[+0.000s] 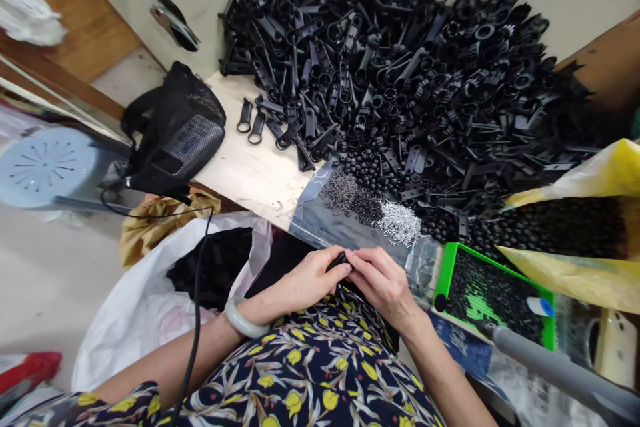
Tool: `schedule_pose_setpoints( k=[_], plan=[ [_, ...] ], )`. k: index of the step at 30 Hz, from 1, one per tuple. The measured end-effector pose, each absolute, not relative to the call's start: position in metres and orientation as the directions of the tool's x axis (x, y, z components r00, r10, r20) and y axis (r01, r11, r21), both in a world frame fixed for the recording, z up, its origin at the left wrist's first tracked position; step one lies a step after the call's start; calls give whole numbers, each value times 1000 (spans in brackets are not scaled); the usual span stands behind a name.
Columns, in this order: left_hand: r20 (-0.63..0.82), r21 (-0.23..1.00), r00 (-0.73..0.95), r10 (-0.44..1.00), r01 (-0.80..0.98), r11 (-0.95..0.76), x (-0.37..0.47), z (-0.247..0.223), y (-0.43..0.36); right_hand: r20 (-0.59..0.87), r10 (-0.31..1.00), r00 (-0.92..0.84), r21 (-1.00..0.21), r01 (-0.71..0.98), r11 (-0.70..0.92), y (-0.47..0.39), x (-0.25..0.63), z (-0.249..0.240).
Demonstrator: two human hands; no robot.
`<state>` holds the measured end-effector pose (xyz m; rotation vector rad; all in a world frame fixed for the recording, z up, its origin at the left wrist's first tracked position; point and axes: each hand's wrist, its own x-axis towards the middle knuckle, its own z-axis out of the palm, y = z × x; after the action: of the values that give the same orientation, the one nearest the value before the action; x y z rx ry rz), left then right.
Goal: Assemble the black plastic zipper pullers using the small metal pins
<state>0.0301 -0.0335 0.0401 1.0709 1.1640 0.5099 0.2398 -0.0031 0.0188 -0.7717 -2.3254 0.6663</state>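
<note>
Near the table's front edge, my left hand (319, 275) is closed on a small black part (338, 260), gripped between thumb and fingers. My right hand (383, 280) meets it from the right, its thumb and forefinger pinched at the part's right end; whether they hold a smaller piece is hidden. Just beyond the hands lie a pile of small silver pins (400, 221), a heap of tiny grey pieces (341, 191) and small black balls (363, 168). A large heap of black plastic parts (400, 67) covers the back of the table.
A green tray (450, 260) with small black pieces stands at the right, near a grey rod (545, 360) and a yellow bag (565, 277). At the left are a black mesh bag (185, 127), a white sack (120, 320) and a blue stool (47, 167). A black cable (197, 307) hangs over my left forearm.
</note>
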Motion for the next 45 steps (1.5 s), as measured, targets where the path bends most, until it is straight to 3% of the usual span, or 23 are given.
schedule_pose_setpoints(
  k=[5, 12, 17, 24, 30, 45],
  plan=[
    [-479, 878, 381, 791, 194, 438, 31, 42, -35, 183, 797, -576, -825, 351, 443, -8, 244, 18],
    [-473, 878, 458, 753, 169, 448, 30, 36, -39, 307, 736, -603, -767, 301, 567, -8, 246, 18],
    [-463, 887, 410, 786, 217, 409, 32, 37, -42, 254, 780, -572, -837, 274, 474, -8, 247, 14],
    [-416, 900, 305, 857, 272, 340, 35, 34, -44, 19, 959, -282, -941, 319, 113, -28, 229, 13],
    [-241, 925, 185, 953, 340, 168, 41, 24, -49, -168, 982, -82, -981, 109, -159, -40, 210, 10],
    [-129, 966, 244, 961, 252, 65, 37, 20, -54, -136, 985, -107, -980, 162, -118, -45, 212, 16]
  ],
)
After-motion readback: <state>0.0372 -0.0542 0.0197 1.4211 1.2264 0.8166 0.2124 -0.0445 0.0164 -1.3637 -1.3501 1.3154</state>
